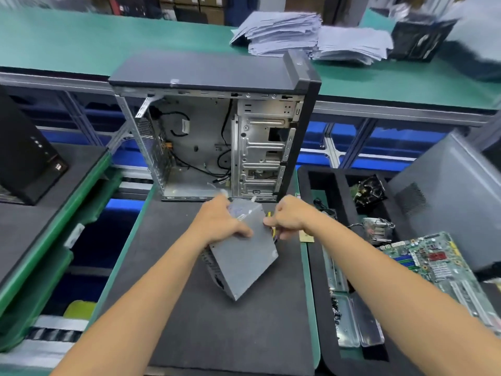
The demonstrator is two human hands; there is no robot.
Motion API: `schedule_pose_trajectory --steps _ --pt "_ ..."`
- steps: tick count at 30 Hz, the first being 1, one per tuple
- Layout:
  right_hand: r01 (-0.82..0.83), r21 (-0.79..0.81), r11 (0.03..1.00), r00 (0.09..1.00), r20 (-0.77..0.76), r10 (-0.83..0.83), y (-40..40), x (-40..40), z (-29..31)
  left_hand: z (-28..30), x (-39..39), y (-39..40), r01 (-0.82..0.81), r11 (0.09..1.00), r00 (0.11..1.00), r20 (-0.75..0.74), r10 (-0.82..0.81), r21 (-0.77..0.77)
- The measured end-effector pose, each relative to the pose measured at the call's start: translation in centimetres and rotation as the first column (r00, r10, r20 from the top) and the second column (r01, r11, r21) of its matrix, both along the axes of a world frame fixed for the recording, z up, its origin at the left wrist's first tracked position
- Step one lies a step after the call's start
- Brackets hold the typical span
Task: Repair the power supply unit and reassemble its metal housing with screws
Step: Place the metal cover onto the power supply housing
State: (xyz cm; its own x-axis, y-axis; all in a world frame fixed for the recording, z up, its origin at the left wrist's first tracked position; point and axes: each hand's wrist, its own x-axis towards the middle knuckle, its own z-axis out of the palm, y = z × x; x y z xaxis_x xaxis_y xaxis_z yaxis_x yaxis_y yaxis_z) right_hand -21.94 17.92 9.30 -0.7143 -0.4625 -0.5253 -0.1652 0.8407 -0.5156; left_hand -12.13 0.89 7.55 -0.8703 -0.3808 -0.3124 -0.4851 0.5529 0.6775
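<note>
The grey metal power supply unit (pixel 242 260) stands tilted on one corner on the dark foam mat (pixel 206 329), in the middle of the view. My left hand (pixel 221 222) grips its upper left edge, thumb lying across the flat top face. My right hand (pixel 291 217) is curled at the unit's upper right edge, where yellow wires (pixel 274 234) come out; its fingers seem to pinch that edge or the wires. The unit's vented side faces down and left.
An open computer case (pixel 217 131) stands just behind the unit with loose cables inside. To the right, a black foam tray (pixel 320 267) holds a motherboard (pixel 433 264), a heatsink (pixel 378 229), a fan and metal brackets. A grey side panel (pixel 447 202) leans at the right. Paper stacks lie on the far bench.
</note>
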Motion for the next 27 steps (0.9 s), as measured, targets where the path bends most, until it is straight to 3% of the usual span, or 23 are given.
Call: schedule_pose_trajectory --steps 2,3,5,6,10,12,16,21,27 --pt "0.006 -0.253 0.967 0.994 -0.102 -0.033 -0.1 -0.7 1.0 0.2 -0.3 0.2 0.105 0.991 0.994 -0.028 -0.107 -0.077" --pt "0.036 -0.36 0.932 0.999 0.023 -0.03 -0.1 -0.9 1.0 0.1 -0.5 0.1 0.138 0.986 0.989 -0.037 -0.142 -0.097" --pt "0.218 -0.466 0.858 0.927 0.374 -0.032 -0.4 -0.5 0.6 0.0 -0.6 -0.1 0.178 0.973 0.981 -0.057 -0.188 -0.143" --pt "0.257 -0.466 0.846 0.909 0.414 -0.047 -0.7 -0.4 0.2 -0.1 -0.6 0.0 0.193 0.964 0.975 -0.071 -0.208 -0.182" --pt "0.181 -0.391 0.903 0.978 0.167 -0.123 -3.1 0.0 -1.5 -0.6 -0.4 0.5 0.318 0.894 0.925 -0.105 -0.366 -0.317" --pt "0.213 -0.385 0.898 0.975 0.15 -0.167 -3.6 0.4 -1.9 -0.7 -0.1 -0.3 0.309 0.926 0.932 -0.127 -0.34 -0.216" --pt "0.275 -0.373 0.886 0.954 0.224 -0.202 -3.0 0.3 -1.9 -1.2 0.4 -2.7 0.136 0.99 0.987 -0.095 -0.133 0.025" --pt "0.338 -0.353 0.873 0.925 0.295 -0.239 -2.7 1.7 -2.2 -1.5 0.7 -2.7 0.07 0.891 0.994 0.049 -0.102 0.448" --pt "0.382 -0.361 0.851 0.888 0.4 -0.229 -2.4 2.3 -2.2 -2.3 0.8 -2.4 0.01 0.84 0.997 0.055 -0.047 0.542"
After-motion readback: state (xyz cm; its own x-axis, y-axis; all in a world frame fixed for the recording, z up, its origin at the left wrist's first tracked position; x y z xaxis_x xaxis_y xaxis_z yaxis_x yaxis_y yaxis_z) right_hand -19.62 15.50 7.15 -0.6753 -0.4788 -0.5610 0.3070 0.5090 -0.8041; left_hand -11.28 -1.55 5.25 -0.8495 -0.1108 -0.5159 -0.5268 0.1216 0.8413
